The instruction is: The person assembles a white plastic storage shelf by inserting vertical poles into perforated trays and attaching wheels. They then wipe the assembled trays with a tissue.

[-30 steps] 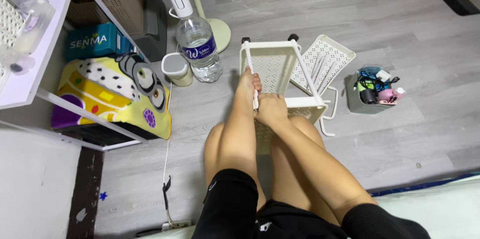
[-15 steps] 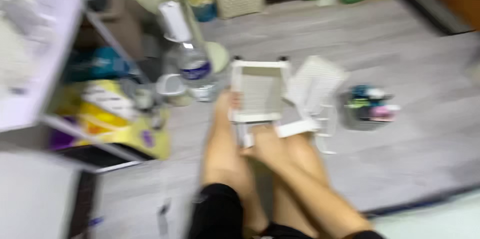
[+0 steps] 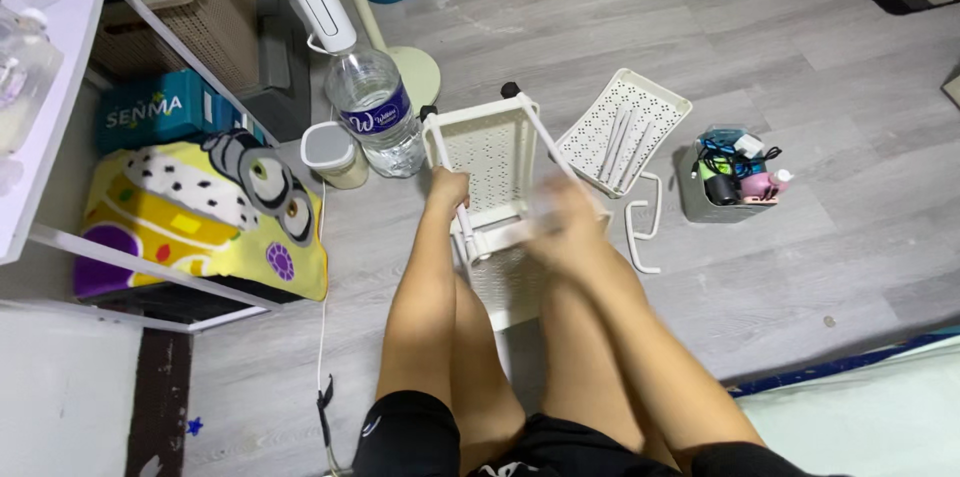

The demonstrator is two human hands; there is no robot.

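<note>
A yellow cartoon blanket (image 3: 200, 212) lies at far left, then a large water bottle (image 3: 375, 107). On the grey floor (image 3: 800, 57) stands a white perforated rack (image 3: 485, 152) — the left hand (image 3: 447, 187) grips its left rail. The right hand (image 3: 562, 222), blurred, touches the crossbar; grip unclear. Beyond lie 1 loose shelf tray (image 3: 625, 117) and a grey caddy (image 3: 725, 177).

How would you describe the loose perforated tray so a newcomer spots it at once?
Start at the white rack held by the left hand on the grey floor. Just right of it lies the loose tray, flat, with thin white rods resting inside, unlike the grey bin of clutter further right.
</note>
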